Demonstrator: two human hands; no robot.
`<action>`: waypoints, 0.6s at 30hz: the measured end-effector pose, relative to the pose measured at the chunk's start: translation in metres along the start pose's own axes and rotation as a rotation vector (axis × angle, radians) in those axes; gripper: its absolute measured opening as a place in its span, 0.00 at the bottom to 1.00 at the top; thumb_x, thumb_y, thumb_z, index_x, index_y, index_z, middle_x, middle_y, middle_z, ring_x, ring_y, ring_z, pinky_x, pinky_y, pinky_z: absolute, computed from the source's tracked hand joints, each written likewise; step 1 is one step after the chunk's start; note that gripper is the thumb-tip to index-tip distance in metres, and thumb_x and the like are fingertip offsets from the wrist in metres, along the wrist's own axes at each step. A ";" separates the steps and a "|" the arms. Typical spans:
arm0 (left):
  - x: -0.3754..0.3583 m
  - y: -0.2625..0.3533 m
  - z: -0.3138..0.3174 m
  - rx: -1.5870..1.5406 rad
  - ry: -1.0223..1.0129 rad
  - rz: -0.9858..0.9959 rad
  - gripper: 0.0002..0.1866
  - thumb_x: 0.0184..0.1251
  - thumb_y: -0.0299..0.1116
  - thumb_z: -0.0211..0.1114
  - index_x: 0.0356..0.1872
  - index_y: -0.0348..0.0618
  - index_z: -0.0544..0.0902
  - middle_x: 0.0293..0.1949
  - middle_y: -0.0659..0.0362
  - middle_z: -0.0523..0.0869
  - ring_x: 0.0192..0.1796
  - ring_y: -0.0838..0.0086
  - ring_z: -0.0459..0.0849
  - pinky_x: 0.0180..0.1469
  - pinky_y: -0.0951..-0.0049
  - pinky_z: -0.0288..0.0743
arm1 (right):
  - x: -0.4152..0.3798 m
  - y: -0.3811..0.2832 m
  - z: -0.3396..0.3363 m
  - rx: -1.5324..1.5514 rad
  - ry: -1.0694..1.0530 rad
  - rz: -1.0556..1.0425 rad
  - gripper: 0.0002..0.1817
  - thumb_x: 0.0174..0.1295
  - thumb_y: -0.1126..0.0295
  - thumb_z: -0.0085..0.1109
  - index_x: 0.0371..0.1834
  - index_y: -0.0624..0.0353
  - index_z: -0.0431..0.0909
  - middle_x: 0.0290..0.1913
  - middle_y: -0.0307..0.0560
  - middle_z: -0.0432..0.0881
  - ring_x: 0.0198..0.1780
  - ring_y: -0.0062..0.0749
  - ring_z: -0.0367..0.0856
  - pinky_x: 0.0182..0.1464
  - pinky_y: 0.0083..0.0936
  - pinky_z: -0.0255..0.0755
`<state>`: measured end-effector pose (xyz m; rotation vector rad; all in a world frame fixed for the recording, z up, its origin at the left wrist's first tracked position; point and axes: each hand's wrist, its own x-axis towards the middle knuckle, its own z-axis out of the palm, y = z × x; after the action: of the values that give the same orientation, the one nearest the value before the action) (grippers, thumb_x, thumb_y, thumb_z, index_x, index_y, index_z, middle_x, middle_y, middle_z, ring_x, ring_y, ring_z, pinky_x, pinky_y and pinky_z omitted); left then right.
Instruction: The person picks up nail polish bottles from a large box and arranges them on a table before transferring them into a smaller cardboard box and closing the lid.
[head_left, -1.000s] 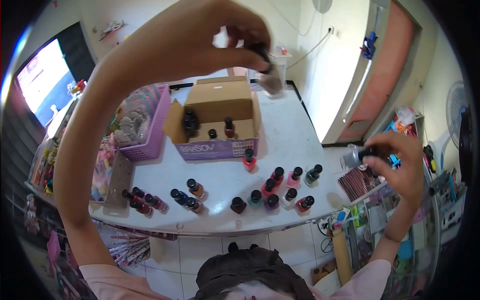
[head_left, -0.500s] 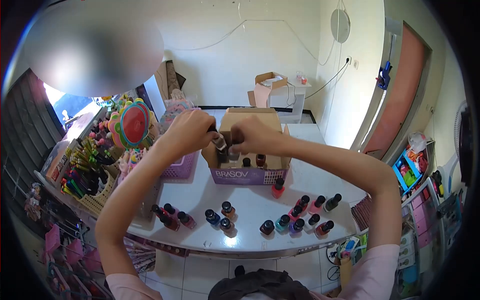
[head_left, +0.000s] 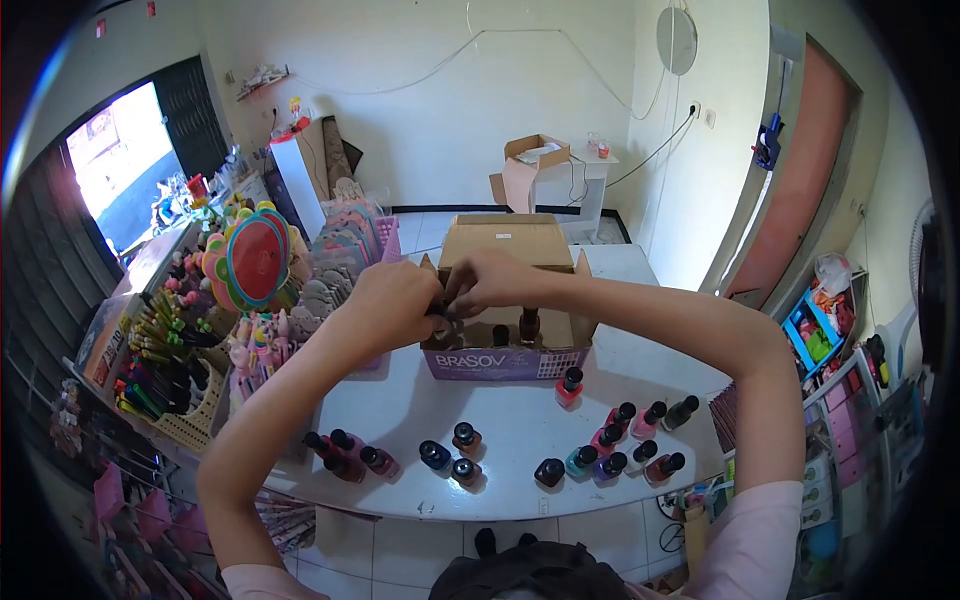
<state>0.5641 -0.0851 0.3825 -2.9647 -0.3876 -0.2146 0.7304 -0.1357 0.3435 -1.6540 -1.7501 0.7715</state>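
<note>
My left hand [head_left: 395, 303] is closed over the left side of the open BRASOV cardboard box [head_left: 500, 364], around what looks like a nail polish bottle [head_left: 447, 327], mostly hidden by the fingers. Right against it, my right hand [head_left: 490, 282] has its fingers pinched together; what they grip is hidden. Two dark-capped polish bottles stand in the box, one of them dark brown [head_left: 529, 326]. A red polish bottle [head_left: 569, 387] stands just in front of the box.
Several polish bottles stand on the white table [head_left: 420, 400]: dark red ones [head_left: 345, 465] at left, a blue one [head_left: 435, 456] among the middle group, and a teal one [head_left: 580, 461] at right. A pen basket [head_left: 195, 415] and a flower-shaped mirror [head_left: 257, 260] crowd the left side.
My hands have come closer together and lower over the box's left side. The shiny bottle glimpsed in my left hand is now mostly covered. The view has shifted slightly.
</note>
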 end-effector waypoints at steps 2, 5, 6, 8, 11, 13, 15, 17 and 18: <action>0.002 0.005 0.005 0.068 -0.006 -0.002 0.11 0.41 0.40 0.66 0.21 0.43 0.82 0.20 0.52 0.79 0.27 0.61 0.79 0.32 0.65 0.71 | -0.007 -0.001 -0.013 -0.075 0.003 -0.078 0.15 0.36 0.75 0.61 0.33 0.65 0.78 0.30 0.46 0.81 0.29 0.29 0.79 0.37 0.23 0.72; 0.005 0.007 0.015 0.174 -0.002 0.026 0.13 0.39 0.42 0.67 0.19 0.43 0.82 0.20 0.54 0.79 0.30 0.62 0.79 0.33 0.66 0.71 | -0.024 -0.014 -0.032 -0.303 -0.182 -0.208 0.18 0.37 0.74 0.60 0.37 0.63 0.76 0.33 0.47 0.81 0.31 0.29 0.80 0.40 0.22 0.72; 0.006 0.007 0.018 0.203 0.015 0.054 0.14 0.38 0.43 0.68 0.19 0.42 0.82 0.20 0.54 0.80 0.32 0.63 0.79 0.34 0.67 0.71 | -0.032 -0.022 -0.036 -0.423 -0.298 -0.189 0.17 0.37 0.74 0.61 0.36 0.61 0.77 0.35 0.47 0.80 0.32 0.29 0.80 0.39 0.22 0.72; 0.007 0.011 0.020 0.206 -0.026 0.041 0.15 0.37 0.44 0.68 0.19 0.42 0.82 0.20 0.55 0.79 0.33 0.64 0.79 0.35 0.68 0.71 | -0.036 -0.024 -0.035 -0.539 -0.414 -0.169 0.17 0.37 0.74 0.61 0.35 0.60 0.78 0.36 0.47 0.80 0.33 0.30 0.80 0.38 0.23 0.72; 0.010 0.018 0.018 0.191 -0.084 -0.007 0.14 0.36 0.41 0.69 0.19 0.40 0.81 0.23 0.55 0.80 0.38 0.65 0.78 0.35 0.68 0.71 | -0.038 -0.025 -0.024 -0.569 -0.397 -0.127 0.15 0.38 0.74 0.62 0.34 0.57 0.79 0.33 0.45 0.81 0.33 0.30 0.80 0.37 0.23 0.72; 0.009 0.018 0.018 0.171 -0.105 -0.049 0.13 0.35 0.38 0.70 0.20 0.40 0.81 0.25 0.55 0.81 0.42 0.65 0.77 0.34 0.68 0.71 | -0.039 -0.029 -0.020 -0.537 -0.355 -0.033 0.12 0.39 0.74 0.62 0.32 0.59 0.79 0.29 0.46 0.81 0.32 0.30 0.79 0.35 0.23 0.72; 0.006 0.016 0.023 0.169 -0.016 -0.036 0.14 0.36 0.39 0.70 0.20 0.39 0.81 0.25 0.54 0.80 0.40 0.64 0.78 0.34 0.67 0.71 | -0.031 -0.019 -0.020 -0.546 -0.287 -0.159 0.11 0.40 0.75 0.61 0.31 0.60 0.79 0.27 0.48 0.80 0.31 0.31 0.79 0.35 0.23 0.72; 0.002 0.013 0.021 0.132 -0.017 -0.054 0.15 0.38 0.41 0.69 0.21 0.39 0.80 0.25 0.54 0.80 0.37 0.64 0.78 0.35 0.66 0.71 | -0.020 -0.010 -0.022 -0.552 -0.224 -0.291 0.10 0.40 0.76 0.60 0.30 0.62 0.79 0.26 0.49 0.80 0.31 0.32 0.79 0.35 0.23 0.72; 0.000 0.012 0.020 0.095 -0.015 -0.064 0.16 0.40 0.43 0.68 0.22 0.39 0.78 0.24 0.54 0.79 0.35 0.63 0.78 0.37 0.65 0.71 | -0.014 -0.006 -0.023 -0.535 -0.135 -0.298 0.10 0.40 0.78 0.59 0.29 0.63 0.78 0.26 0.50 0.80 0.30 0.33 0.79 0.35 0.24 0.72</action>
<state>0.5693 -0.0936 0.3613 -2.8646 -0.4808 -0.1755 0.7446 -0.1496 0.3629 -1.6246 -2.3819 0.2924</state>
